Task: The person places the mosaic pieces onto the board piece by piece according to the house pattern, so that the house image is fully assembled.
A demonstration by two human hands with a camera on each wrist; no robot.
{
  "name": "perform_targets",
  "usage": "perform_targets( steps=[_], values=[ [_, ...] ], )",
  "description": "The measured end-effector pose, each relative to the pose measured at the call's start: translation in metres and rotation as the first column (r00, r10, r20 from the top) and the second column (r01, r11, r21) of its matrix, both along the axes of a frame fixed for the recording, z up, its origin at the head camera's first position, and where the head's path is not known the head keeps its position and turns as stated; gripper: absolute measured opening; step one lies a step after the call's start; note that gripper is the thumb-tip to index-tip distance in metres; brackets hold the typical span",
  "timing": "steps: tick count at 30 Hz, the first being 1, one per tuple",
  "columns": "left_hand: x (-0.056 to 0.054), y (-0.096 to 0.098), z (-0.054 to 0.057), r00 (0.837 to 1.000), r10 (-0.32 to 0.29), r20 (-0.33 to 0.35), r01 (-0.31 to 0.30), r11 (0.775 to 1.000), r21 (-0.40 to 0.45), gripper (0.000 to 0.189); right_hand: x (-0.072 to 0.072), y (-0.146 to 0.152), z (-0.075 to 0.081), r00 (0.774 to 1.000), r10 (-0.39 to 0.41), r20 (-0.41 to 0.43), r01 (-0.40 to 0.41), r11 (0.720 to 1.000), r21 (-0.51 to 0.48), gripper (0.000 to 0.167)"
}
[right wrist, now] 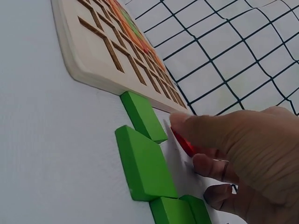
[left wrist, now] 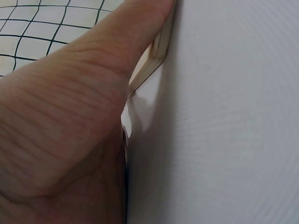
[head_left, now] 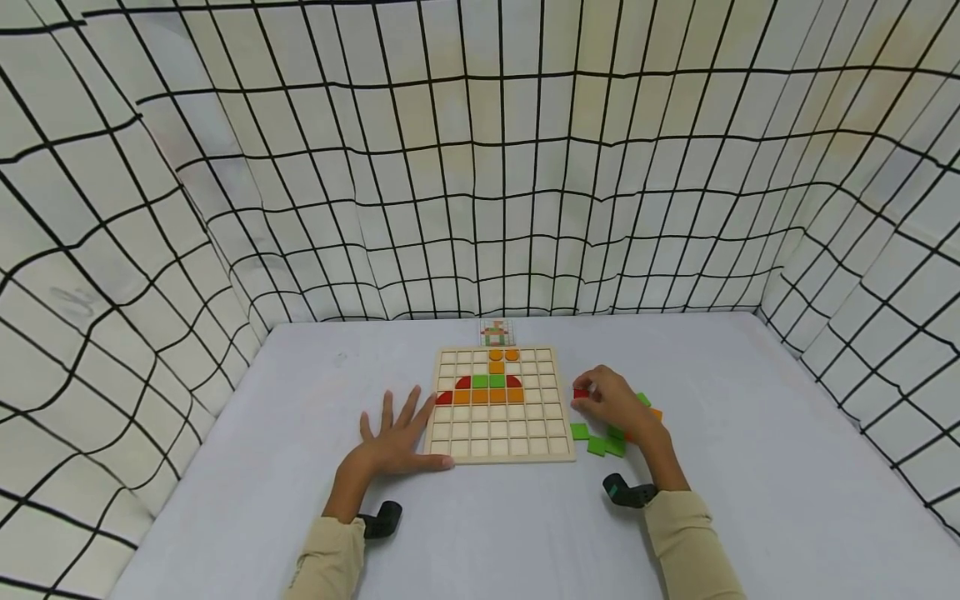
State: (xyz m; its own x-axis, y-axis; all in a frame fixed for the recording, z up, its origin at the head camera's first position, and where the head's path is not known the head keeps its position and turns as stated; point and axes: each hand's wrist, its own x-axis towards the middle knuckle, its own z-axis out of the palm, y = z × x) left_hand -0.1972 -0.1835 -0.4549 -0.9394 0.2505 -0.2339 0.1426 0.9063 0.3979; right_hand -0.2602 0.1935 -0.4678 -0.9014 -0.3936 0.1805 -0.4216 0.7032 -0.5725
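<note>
A wooden grid board (head_left: pixel 495 429) lies mid-table, its upper cells holding orange, green and red tiles. My left hand (head_left: pixel 392 450) is spread flat at the board's left edge, thumb along the lower left corner; in the left wrist view that thumb (left wrist: pixel 145 23) touches the board's side. Just right of the board, my right hand (head_left: pixel 617 402) pinches a red tile (head_left: pixel 580 393) between thumb and fingers. The right wrist view shows part of the same red tile (right wrist: pixel 183 142), the rest hidden by the fingers. Below that hand lie several loose green tiles (head_left: pixel 596 446).
A small picture card (head_left: pixel 497 332) with a coloured pattern lies behind the board. An orange tile (head_left: pixel 657 414) and a green one (head_left: pixel 642 399) show beside the right wrist. White walls with black netting (head_left: pixel 525 167) enclose the back and sides of the white table (head_left: pixel 510 533).
</note>
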Motion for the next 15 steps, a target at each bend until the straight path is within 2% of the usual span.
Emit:
perform_targets(
  steps=[6, 12, 15],
  values=[
    [-0.0002, -0.0005, -0.0008, 1.0, -0.004, -0.001, 0.004, 1.0, 0.005, 0.113, -0.0004, -0.0018, -0.0005, 0.999, -0.016, 0.032, 0.015, 0.999, 0.029, 0.024],
    [-0.0018, -0.0017, -0.0029, 1.0, -0.002, -0.003, 0.002, 1.0, -0.003, 0.113, -0.0013, -0.0027, -0.0021, 0.997, -0.074, 0.004, 0.074, 0.997, 0.018, 0.027],
    [-0.0024, -0.0022, -0.0042, 1.0, -0.004, -0.005, 0.004, 1.0, -0.01, 0.113, -0.0025, -0.0027, -0.0044, 0.998, -0.069, -0.012, 0.07, 0.997, 0.026, 0.026]
  ],
)
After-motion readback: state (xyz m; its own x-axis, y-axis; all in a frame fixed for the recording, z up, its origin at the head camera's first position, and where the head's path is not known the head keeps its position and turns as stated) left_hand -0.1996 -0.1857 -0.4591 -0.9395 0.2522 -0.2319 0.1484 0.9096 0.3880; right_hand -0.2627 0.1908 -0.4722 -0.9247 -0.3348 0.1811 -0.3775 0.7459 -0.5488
